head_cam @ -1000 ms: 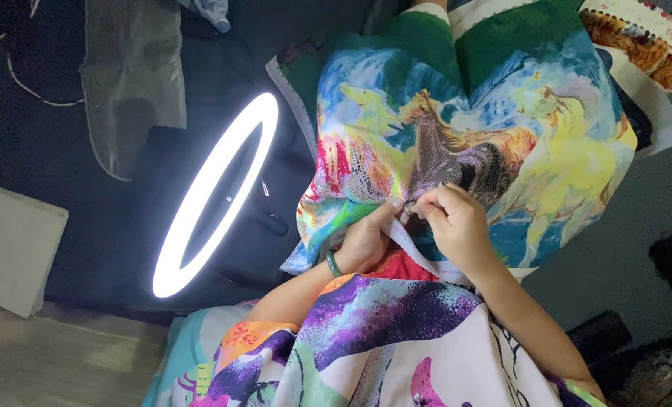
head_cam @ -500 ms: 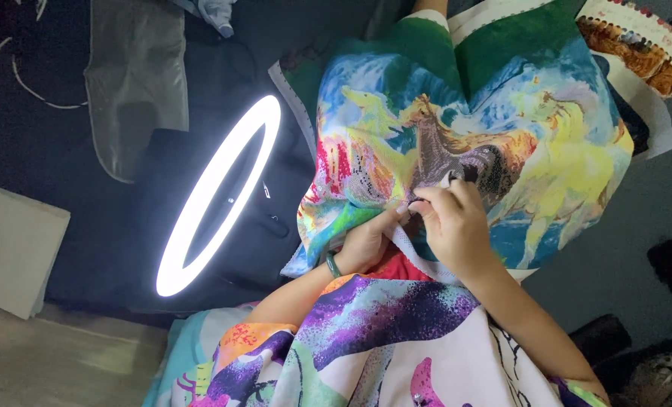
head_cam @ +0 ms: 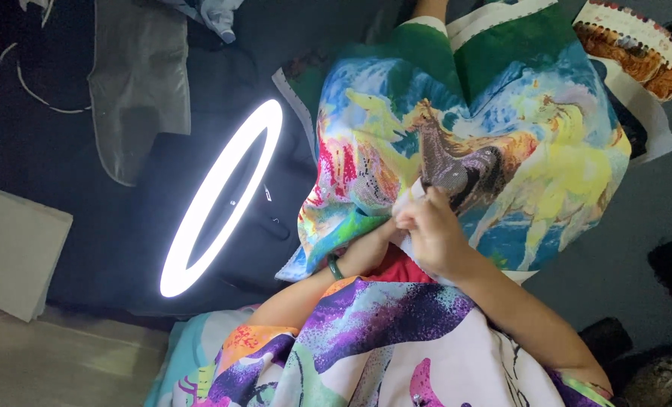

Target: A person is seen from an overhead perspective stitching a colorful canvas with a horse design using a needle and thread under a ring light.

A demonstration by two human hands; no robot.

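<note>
A colourful beaded picture canvas point(head_cam: 547, 151) showing horses lies draped over my lap. My right hand point(head_cam: 431, 232) rests on its lower middle, fingers pinched on a small white strip point(head_cam: 416, 190) that sticks up from the fingertips. My left hand point(head_cam: 371, 247), with a green bracelet point(head_cam: 336, 267) on the wrist, sits just left of it at the canvas's lower edge. Its fingers curl on that edge and are partly hidden behind the right hand. A red patch point(head_cam: 396, 265) shows beneath both hands.
A lit ring lamp point(head_cam: 219, 197) stands left of the canvas over a dark cloth. A grey garment point(head_cam: 136, 90) lies at the upper left, a pale flat board point(head_cam: 12, 249) at the far left. Another patterned canvas point(head_cam: 630, 41) lies at the top right.
My right hand has shifted slightly up and to the right along the canvas, keeping hold of the white strip. The left hand has stayed by the edge.
</note>
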